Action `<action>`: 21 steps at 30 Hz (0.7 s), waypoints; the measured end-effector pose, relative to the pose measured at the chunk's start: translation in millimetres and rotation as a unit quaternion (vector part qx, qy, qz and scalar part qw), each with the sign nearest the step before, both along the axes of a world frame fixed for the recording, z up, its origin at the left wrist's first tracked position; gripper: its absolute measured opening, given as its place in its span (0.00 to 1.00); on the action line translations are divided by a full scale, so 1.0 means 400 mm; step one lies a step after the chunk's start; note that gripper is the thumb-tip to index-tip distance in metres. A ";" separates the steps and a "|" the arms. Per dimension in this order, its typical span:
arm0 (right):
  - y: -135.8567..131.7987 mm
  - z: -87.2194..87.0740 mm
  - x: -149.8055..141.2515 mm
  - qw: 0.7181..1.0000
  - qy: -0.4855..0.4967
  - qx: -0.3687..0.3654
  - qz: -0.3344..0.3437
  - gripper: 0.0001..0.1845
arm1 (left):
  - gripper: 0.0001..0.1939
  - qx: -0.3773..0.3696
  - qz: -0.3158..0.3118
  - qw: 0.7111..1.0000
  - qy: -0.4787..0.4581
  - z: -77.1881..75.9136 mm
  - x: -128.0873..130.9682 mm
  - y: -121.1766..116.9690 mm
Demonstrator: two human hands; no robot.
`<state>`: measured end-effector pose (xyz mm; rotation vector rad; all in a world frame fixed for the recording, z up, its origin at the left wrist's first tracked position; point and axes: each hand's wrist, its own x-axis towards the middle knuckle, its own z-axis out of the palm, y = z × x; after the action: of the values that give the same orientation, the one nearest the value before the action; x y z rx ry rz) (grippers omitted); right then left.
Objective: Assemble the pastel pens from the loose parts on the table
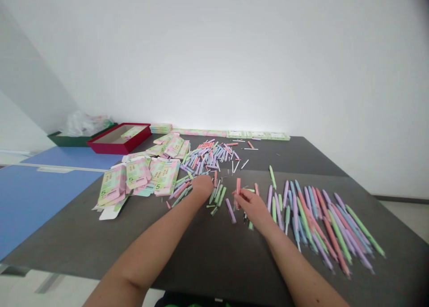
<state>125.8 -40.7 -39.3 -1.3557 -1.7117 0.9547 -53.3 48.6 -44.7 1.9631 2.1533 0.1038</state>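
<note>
Near the table's middle, my right hand [252, 205] pinches a coral-red pen barrel [238, 186] held upright between thumb and fingers. My left hand [203, 186] reaches down at the near edge of a pile of coloured pen parts [209, 157]; its fingers are hidden behind the back of the hand. Close to it lie several green pen parts [219, 194] and a coral one. A purple pen part [231, 211] rests on the table between and below the hands. To the right of my right hand, many assembled-looking pens [315, 222] in purple, green, blue and coral lie side by side.
Flat printed cardboard boxes [136, 173] are heaped at the left of the dark table [201, 262]. Beyond them stand a red tray [115, 139] and a green tray [72, 140] holding clear plastic. A row of printed boxes [231, 133] lines the back edge by the wall.
</note>
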 end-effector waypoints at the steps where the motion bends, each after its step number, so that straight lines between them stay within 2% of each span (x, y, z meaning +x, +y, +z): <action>1: -0.002 0.002 0.001 1.000 -0.001 0.007 -0.003 0.13 | 0.11 -0.006 0.002 1.000 -0.008 0.006 -0.002 0.004; 5: -0.020 0.021 0.003 0.996 -0.030 0.085 -0.013 0.11 | 0.09 0.015 -0.020 0.997 -0.067 0.064 -0.016 -0.007; 7: -0.035 0.036 0.002 0.985 -0.058 0.164 -0.014 0.10 | 0.12 0.050 -0.043 0.991 -0.112 0.111 -0.019 -0.042; 9: -0.052 0.052 0.002 0.962 -0.087 0.260 -0.011 0.08 | 0.15 0.095 -0.061 0.978 -0.176 0.160 -0.015 -0.101; 11: -0.069 0.066 0.002 0.935 -0.102 0.341 -0.009 0.07 | 0.12 0.189 -0.078 0.895 -0.397 0.205 -0.005 -0.174; 12: -0.076 0.072 0.002 0.924 -0.104 0.368 -0.009 0.06 | 0.10 0.223 -0.087 0.851 -0.468 0.223 0.002 -0.211; 13: -0.081 0.077 0.002 0.917 -0.104 0.386 -0.007 0.06 | 0.09 0.247 -0.109 0.819 -0.506 0.238 0.009 -0.245; 14: -0.086 0.081 0.001 0.912 -0.105 0.396 -0.004 0.06 | 0.08 0.269 -0.139 0.801 -0.517 0.250 0.016 -0.275; 16: -0.092 0.084 0.000 0.909 -0.113 0.401 0.004 0.07 | 0.08 0.303 -0.183 0.788 -0.504 0.262 0.026 -0.317; 21: -0.094 0.079 -0.005 0.911 -0.144 0.386 0.022 0.07 | 0.05 0.345 -0.219 0.794 -0.451 0.253 0.034 -0.330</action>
<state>123.7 -78.4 -7.9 -0.9390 -2.0302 0.0335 -39.7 -83.5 56.7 2.0013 1.0430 1.5626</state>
